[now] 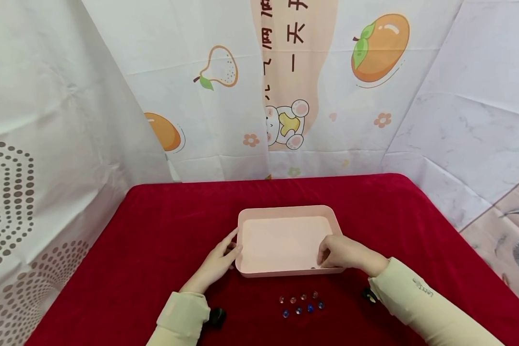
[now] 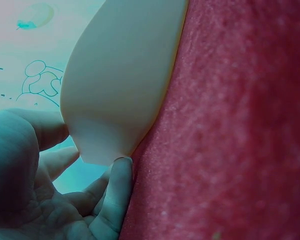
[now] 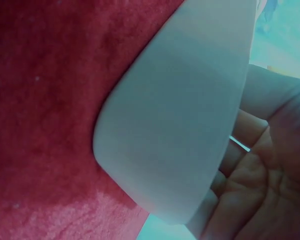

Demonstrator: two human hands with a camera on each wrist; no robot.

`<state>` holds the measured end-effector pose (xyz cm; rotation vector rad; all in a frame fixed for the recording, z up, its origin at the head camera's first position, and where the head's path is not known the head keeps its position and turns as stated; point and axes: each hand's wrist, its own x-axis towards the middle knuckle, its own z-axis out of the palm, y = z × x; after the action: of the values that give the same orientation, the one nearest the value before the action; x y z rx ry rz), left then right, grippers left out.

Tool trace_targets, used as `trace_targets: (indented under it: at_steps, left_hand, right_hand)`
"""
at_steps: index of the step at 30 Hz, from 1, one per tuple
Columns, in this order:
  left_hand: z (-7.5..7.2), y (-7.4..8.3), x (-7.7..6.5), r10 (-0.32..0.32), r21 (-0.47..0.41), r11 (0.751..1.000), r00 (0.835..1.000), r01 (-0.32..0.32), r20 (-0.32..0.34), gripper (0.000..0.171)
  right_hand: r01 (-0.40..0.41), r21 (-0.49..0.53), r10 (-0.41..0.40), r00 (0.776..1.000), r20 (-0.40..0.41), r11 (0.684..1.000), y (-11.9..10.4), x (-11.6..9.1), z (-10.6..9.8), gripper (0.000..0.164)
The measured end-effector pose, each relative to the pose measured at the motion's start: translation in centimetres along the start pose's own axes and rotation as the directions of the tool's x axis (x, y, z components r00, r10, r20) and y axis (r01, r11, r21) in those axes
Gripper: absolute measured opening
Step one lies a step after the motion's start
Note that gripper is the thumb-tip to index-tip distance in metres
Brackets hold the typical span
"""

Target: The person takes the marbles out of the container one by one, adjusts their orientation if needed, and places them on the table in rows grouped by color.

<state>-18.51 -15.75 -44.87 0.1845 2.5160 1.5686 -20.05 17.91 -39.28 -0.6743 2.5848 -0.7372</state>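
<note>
A shallow pale pink tray (image 1: 285, 212) stands on the red cloth. At its left side my left hand (image 1: 218, 262) holds the wall, with the thumb at the rim; the left wrist view shows fingers around the tray's corner (image 2: 115, 75). My right hand (image 1: 343, 252) reaches over the front right corner into the tray, fingers bent down to the floor. Whether it pinches anything is hidden; the tray's outer wall (image 3: 170, 110) blocks its fingertips in the right wrist view. Beside those fingertips a small dark piece (image 1: 313, 268) lies by the front wall.
In front of the tray, small faceted gems lie in two rows: clear pinkish ones (image 1: 303, 297) behind, blue ones (image 1: 310, 308) nearer me. Red cloth (image 1: 177, 226) covers the table. A printed curtain (image 1: 233, 115) hangs behind it.
</note>
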Motion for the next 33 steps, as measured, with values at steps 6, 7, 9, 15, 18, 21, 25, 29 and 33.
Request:
trace_targets:
  at_steps: [6,7,9,15,18,21,25,29,33]
  left_hand:
    - [0.2,0.1,0.1,-0.038,-0.006,0.999,0.999,0.038,-0.020,0.059]
    - [0.2,0.1,0.1,-0.043,-0.007,0.999,0.999,0.043,-0.023,0.059]
    - [0.3,0.1,0.1,-0.044,-0.007,0.999,0.999,0.043,-0.024,0.058]
    - [0.2,0.2,0.0,-0.029,-0.007,1.000,0.999,0.028,-0.017,0.059]
    - [0.1,0.5,-0.1,-0.028,-0.010,1.000,0.999,0.028,-0.016,0.059]
    - [0.0,0.6,-0.2,-0.033,-0.013,0.999,0.999,0.033,-0.016,0.059]
    - [-0.1,0.6,-0.3,-0.031,-0.014,0.999,0.999,0.031,-0.019,0.059]
    - [0.0,0.6,-0.3,-0.029,-0.017,0.999,0.999,0.028,-0.018,0.059]
    - [0.0,0.7,-0.3,-0.022,-0.020,1.000,1.000,0.022,-0.015,0.059]
  right_hand:
    - [-0.026,-0.021,0.026,0.999,0.025,0.999,-0.1,0.0,0.0,0.012]
    - [-0.029,-0.028,0.029,0.999,0.028,0.999,-0.2,0.0,0.0,0.012]
    - [-0.025,-0.044,0.027,0.999,0.032,0.999,-0.2,0.1,0.0,0.013]
    - [0.003,-0.049,-0.001,0.999,0.041,0.999,-0.1,0.1,0.0,0.014]
    - [0.022,-0.041,-0.020,0.999,0.042,0.999,0.1,0.2,0.0,0.013]
    - [0.034,0.002,-0.034,0.999,0.040,0.999,0.3,0.3,0.0,0.011]
    - [0.045,0.081,-0.047,0.998,0.030,0.996,0.7,0.3,-0.1,0.008]
    - [0.076,0.132,-0.077,0.997,0.003,0.988,1.0,-0.1,-0.2,0.006]
    - [0.100,0.166,-0.093,0.995,-0.045,0.981,1.1,-0.7,-0.3,0.006]
